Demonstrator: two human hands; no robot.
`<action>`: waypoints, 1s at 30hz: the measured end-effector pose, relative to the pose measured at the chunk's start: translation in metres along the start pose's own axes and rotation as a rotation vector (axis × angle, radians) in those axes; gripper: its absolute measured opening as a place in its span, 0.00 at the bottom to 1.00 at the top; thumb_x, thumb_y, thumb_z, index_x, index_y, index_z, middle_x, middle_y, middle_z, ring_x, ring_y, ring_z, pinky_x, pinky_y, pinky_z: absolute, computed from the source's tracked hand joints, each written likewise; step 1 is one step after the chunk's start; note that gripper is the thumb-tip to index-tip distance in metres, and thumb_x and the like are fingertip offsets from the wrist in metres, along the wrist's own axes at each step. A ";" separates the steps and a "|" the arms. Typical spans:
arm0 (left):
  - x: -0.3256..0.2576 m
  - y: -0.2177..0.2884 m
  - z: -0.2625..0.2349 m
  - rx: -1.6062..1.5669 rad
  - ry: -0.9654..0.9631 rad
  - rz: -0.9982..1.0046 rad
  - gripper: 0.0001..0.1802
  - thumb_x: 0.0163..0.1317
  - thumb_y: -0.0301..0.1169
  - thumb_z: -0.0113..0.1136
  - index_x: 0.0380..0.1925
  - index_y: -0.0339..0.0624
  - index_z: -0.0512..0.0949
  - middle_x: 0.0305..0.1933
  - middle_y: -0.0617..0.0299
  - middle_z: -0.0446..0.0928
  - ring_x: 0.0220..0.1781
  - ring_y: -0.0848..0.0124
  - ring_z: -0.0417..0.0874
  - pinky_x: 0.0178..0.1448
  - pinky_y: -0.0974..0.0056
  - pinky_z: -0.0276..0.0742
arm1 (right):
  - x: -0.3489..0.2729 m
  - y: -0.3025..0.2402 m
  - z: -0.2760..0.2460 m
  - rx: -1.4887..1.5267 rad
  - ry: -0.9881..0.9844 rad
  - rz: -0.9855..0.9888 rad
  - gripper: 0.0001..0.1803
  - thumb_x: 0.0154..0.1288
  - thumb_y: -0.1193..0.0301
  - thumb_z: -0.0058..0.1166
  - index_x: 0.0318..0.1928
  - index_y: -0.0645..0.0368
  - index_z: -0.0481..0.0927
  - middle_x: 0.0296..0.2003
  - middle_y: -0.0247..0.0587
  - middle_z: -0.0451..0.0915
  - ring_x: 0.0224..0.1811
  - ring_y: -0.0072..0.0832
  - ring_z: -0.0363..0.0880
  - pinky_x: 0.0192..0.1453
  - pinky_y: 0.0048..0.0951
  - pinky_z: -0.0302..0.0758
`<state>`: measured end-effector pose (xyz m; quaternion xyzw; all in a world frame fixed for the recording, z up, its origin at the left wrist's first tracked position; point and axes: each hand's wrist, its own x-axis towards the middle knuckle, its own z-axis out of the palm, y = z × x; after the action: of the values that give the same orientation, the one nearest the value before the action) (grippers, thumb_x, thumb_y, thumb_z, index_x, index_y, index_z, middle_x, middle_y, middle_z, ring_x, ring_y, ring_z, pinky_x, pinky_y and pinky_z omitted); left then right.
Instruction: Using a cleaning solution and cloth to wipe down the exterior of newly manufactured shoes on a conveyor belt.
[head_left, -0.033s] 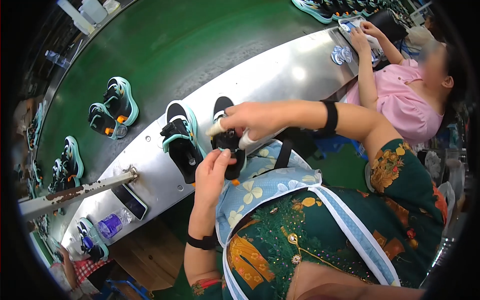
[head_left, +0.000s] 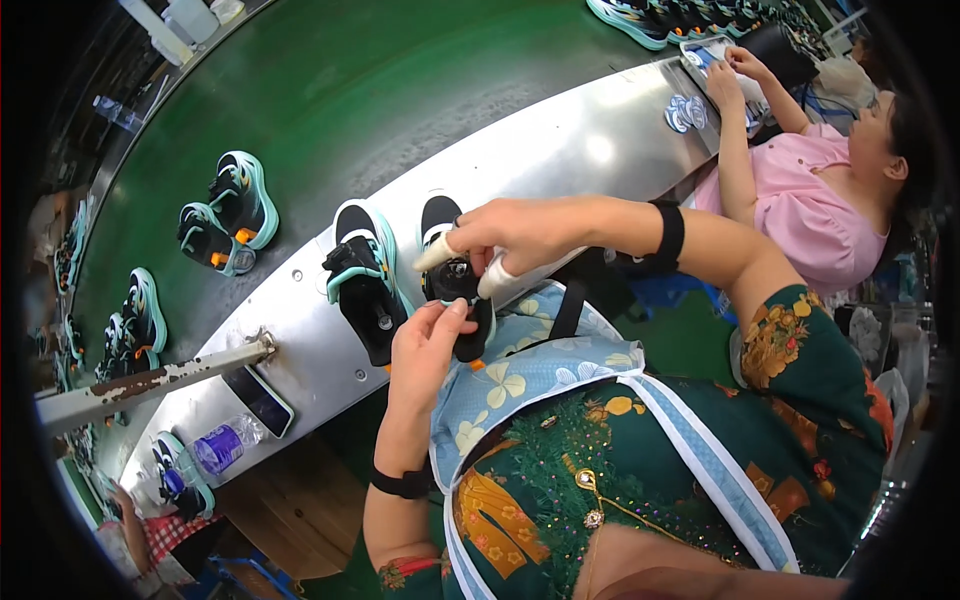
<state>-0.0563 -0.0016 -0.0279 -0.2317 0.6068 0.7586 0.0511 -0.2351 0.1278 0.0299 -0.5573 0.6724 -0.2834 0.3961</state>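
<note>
A black sneaker with mint trim (head_left: 440, 213) lies on the metal ledge in front of me, its heel toward my body. At its collar, my left hand (head_left: 425, 345) pinches the mint edge of the tongue between thumb and fingers. My right hand (head_left: 525, 235) reaches across from the right, pale covers on its index finger and thumb. Those two digits straddle the sneaker's upper, one on each side; the other fingers are curled and partly hidden. Just left stands a matching sneaker (head_left: 365, 300), its opening facing me.
A green work surface (head_left: 380, 90) extends beyond the metal ledge (head_left: 540, 140), with more sneakers (head_left: 240, 200) at left. A chipped metal bar (head_left: 160, 378) crosses near a phone (head_left: 262, 402) and a plastic bottle (head_left: 222, 448). A co-worker in pink (head_left: 810, 200) sits at right.
My right hand has shifted slightly, uncovering more of the sneaker's lace area. My left hand stays at the collar with a slight finger movement.
</note>
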 end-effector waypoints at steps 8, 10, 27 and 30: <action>0.001 -0.026 0.010 -0.050 0.127 0.052 0.14 0.70 0.35 0.54 0.37 0.34 0.80 0.29 0.61 0.83 0.24 0.84 0.71 0.31 0.76 0.68 | 0.003 0.008 0.027 -0.196 0.282 -0.137 0.21 0.55 0.71 0.63 0.51 0.58 0.79 0.35 0.49 0.79 0.37 0.43 0.80 0.40 0.38 0.75; 0.001 -0.029 0.008 -0.173 0.074 0.027 0.14 0.70 0.36 0.53 0.37 0.35 0.80 0.30 0.59 0.83 0.22 0.85 0.67 0.27 0.77 0.61 | 0.001 0.005 0.022 -0.110 0.159 -0.005 0.19 0.56 0.66 0.61 0.50 0.54 0.80 0.35 0.50 0.79 0.41 0.46 0.79 0.45 0.39 0.74; -0.002 -0.022 0.012 -0.295 0.048 -0.006 0.12 0.70 0.30 0.48 0.43 0.35 0.78 0.32 0.59 0.83 0.25 0.84 0.71 0.30 0.76 0.63 | 0.014 0.003 0.021 -0.364 0.297 -0.048 0.15 0.54 0.68 0.64 0.43 0.55 0.78 0.26 0.43 0.74 0.31 0.44 0.77 0.36 0.40 0.73; -0.003 -0.020 0.010 -0.470 0.023 -0.025 0.16 0.71 0.36 0.48 0.42 0.34 0.78 0.32 0.57 0.83 0.24 0.84 0.69 0.29 0.77 0.61 | 0.013 0.010 0.029 -0.216 0.230 -0.093 0.14 0.54 0.66 0.64 0.39 0.57 0.77 0.26 0.42 0.74 0.30 0.44 0.77 0.36 0.41 0.72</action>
<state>-0.0498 0.0136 -0.0429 -0.2537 0.4109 0.8757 -0.0017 -0.2164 0.1195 0.0036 -0.5910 0.7135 -0.2892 0.2407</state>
